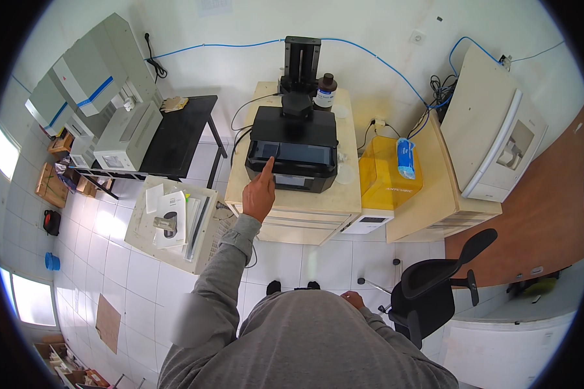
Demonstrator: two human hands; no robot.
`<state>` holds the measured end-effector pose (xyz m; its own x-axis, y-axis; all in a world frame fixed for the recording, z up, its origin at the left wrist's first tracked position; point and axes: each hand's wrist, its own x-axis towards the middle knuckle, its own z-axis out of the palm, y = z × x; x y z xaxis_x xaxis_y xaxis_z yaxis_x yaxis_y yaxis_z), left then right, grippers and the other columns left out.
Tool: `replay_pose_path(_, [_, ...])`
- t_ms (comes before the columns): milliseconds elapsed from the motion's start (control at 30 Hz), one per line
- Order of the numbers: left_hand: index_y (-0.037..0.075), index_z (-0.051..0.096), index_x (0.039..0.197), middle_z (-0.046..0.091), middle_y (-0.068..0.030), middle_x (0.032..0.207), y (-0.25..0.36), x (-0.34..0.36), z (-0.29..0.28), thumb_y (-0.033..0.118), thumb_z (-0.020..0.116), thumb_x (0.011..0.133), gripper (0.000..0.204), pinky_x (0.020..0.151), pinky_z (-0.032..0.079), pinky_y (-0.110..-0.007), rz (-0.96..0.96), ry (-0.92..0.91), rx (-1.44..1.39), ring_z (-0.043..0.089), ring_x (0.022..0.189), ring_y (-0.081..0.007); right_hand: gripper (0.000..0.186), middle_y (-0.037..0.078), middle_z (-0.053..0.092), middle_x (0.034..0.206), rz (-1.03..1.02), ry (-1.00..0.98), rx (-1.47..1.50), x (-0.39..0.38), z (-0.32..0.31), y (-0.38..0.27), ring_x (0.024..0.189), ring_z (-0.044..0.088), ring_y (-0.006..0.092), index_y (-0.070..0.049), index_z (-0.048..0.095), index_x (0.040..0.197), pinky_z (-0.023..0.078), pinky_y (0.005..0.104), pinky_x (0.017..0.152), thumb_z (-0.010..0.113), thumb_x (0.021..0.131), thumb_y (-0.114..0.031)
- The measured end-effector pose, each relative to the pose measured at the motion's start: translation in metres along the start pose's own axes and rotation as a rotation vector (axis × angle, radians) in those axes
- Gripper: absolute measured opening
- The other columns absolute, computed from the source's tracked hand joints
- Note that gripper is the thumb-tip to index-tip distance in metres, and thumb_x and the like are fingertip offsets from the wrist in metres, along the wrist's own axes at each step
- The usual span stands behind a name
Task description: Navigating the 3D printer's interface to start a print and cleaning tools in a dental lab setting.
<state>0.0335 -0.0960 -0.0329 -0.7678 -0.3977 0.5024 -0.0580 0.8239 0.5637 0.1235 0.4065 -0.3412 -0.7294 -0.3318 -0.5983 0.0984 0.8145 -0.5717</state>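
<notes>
My left hand (259, 196) reaches forward to a black resin 3D printer (292, 136). Its index finger is stretched out, with the tip at the left part of the printer's dark screen (298, 153). The other fingers are folded in, and nothing shows in them. Low beside my body is my right hand (352, 298), partly covered by my grey top; what its fingers do is unclear. Behind the screen rises the printer's upright column (302, 61), with a dark block on its arm. A brown bottle (326, 91) with a white label stands right of it.
The printer stands on a pale wooden cabinet (292, 217). Right of it are a yellow cover (386, 172) with a blue packet (405, 157), and a large beige machine (493, 129). A black office chair (428, 285) is near right. Papers lie on a white box (143, 227) at left.
</notes>
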Motion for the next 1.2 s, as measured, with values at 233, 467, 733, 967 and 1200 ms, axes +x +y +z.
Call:
replay_pose_path(233, [0.021,0.048,0.162,0.073,-0.0232,0.091,0.0003,0.0003,0.0007,0.008,0.058,0.105,0.059,0.066,0.055,-0.051,0.006,0.012,0.002,0.070,0.074,-0.0432,0.039,0.015,0.080,0.106,-0.016,0.001,-0.004,0.0007,0.0003,0.0008,0.101,0.076,0.0337,-0.007,0.082,0.101,0.060,0.0439,0.092,0.068,0.090,-0.042])
replay_pose_path(467, [0.020,0.048,0.162,0.072,-0.0227,0.090,-0.0002,0.0002,0.0008,0.008,0.058,0.105,0.059,0.066,0.054,-0.051,0.004,0.003,0.008,0.069,0.073,-0.0431,0.039,0.015,0.081,0.105,-0.022,-0.001,0.002,0.0010,0.0001,0.0000,0.100,0.077,0.0322,-0.005,0.081,0.101,0.060,0.0426,0.092,0.068,0.091,-0.040])
replay_pose_path(733, [0.020,0.048,0.162,0.073,-0.0233,0.092,0.0003,0.0002,0.0005,0.008,0.058,0.105,0.059,0.066,0.055,-0.051,-0.008,-0.005,0.013,0.070,0.073,-0.0436,0.039,0.016,0.081,0.106,0.003,-0.003,0.007,0.0017,0.0001,0.0000,0.101,0.077,0.0330,-0.006,0.081,0.101,0.060,0.0431,0.092,0.069,0.090,-0.041])
replay_pose_path(967, [0.020,0.048,0.161,0.074,-0.0234,0.093,0.0008,-0.0003,0.0008,0.008,0.058,0.105,0.058,0.067,0.055,-0.052,-0.010,-0.005,0.007,0.070,0.074,-0.0437,0.039,0.016,0.080,0.107,0.009,-0.005,0.016,0.0018,-0.0004,-0.0002,0.101,0.077,0.0331,-0.006,0.081,0.101,0.060,0.0432,0.092,0.069,0.090,-0.042])
replay_pose_path(1200, [0.020,0.048,0.162,0.073,-0.0226,0.090,0.0002,-0.0004,0.0010,0.008,0.058,0.105,0.058,0.065,0.054,-0.051,-0.007,-0.002,0.017,0.069,0.072,-0.0428,0.038,0.016,0.081,0.104,0.004,-0.002,0.039,0.0030,0.0005,0.0036,0.099,0.077,0.0331,-0.006,0.081,0.102,0.060,0.0432,0.091,0.070,0.090,-0.041])
